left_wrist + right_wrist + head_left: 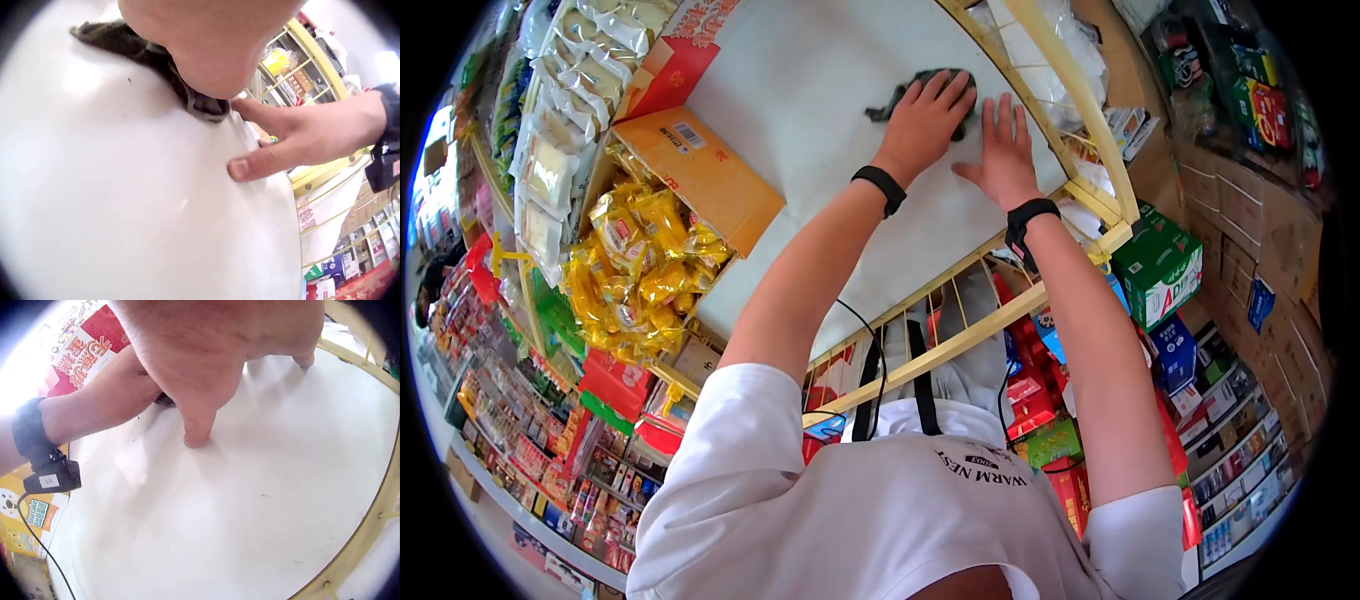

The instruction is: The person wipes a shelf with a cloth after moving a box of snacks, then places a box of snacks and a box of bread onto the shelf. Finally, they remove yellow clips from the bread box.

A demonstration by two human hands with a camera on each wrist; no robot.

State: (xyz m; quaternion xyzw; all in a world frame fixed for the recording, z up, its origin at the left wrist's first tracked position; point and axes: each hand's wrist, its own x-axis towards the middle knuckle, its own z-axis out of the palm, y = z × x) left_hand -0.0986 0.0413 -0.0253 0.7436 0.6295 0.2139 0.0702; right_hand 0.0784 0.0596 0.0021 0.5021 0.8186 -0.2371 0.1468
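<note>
A dark grey cloth [897,104] lies crumpled on a white board [840,150] framed by a yellow rack. My left hand [927,118] presses flat over the cloth, its fingers straight. In the left wrist view the cloth [134,47] shows under the heel of that hand. Just to its right, my right hand [1003,160] rests on the board with fingers spread and holds nothing. The right wrist view shows the right thumb [199,428] touching the white surface, while most of the cloth is hidden there behind the hands.
An open cardboard box [700,170] of yellow-wrapped snacks [635,260] stands at the board's left. Yellow rack rails [960,335] border the near and right sides. A green carton [1160,265] sits beyond the right rail. White packets [560,150] line the far left.
</note>
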